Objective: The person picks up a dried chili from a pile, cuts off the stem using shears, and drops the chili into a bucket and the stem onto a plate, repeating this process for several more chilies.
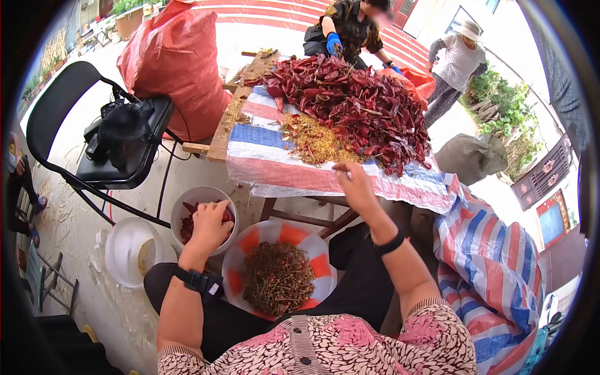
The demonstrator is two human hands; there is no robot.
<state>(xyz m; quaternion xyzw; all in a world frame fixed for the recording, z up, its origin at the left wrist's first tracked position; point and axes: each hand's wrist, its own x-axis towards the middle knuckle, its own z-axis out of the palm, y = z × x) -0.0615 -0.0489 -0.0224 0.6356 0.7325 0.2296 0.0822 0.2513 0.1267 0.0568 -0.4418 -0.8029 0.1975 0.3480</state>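
Note:
My left hand point(213, 225) is inside the mouth of a white bucket point(232, 245), fingers curled over dried red chili peppers point(187, 223). Red pods show on both sides of it. At the near edge of the table, my right hand point(357, 187) is raised with thumb and forefinger pinched together; what they hold, if anything, I cannot make out. Just beyond those fingertips lie yellow chili seeds point(315, 142) and a large heap of dried red chilies point(350, 100). Between my knees, a red-and-white basin point(234, 275) holds a pile of chili stems point(278, 278).
Striped woven sheeting point(269, 169) covers the wooden table and hangs at right. A white tub point(119, 253) stands left of the bucket. Left are a black chair point(125, 169) and a full red sack point(172, 69). A blue-gloved person point(353, 31) works across; another person point(459, 59) stands behind.

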